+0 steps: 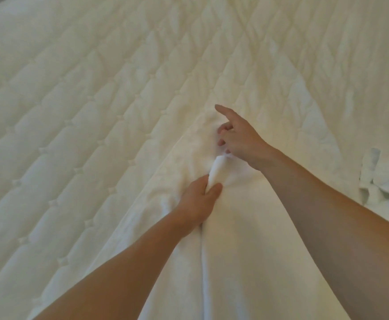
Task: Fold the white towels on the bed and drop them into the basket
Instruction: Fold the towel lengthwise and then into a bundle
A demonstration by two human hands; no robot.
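- White towel (246, 250) lies spread on bed (85, 112), centre of view. It runs from near edge out to approx. mid-bed, narrowing toward far end.
- Towel mostly flat. Far end is rumpled around both hands.
- L arm comes in from near left. Left hand (198, 202) sits on towel w/ thumb and fingers pinching a raised fold (217, 167) of cloth. Fold stands up off the surface, just beyond the fingertips.
- Long crease (202, 262) runs from under left hand straight back toward near edge.
- R arm comes in from near right, crossing over towel's right side. Right hand (239, 137) is above towel's far end, just beyond the raised fold.
- Right hand: one finger straight out, pointing far-left; the rest curled in. Lowest finger is right by top of the fold. Can't tell if it grips cloth or only touches it.
- Hands close together, right one farther out, fold between them.
- Crumpled towels (382, 179) heaped at right edge of view, on bed, well apart from the spread towel; partly cut off by frame.
- Bed cover is quilted, diamond stitch, cream-white; fills rest of view.
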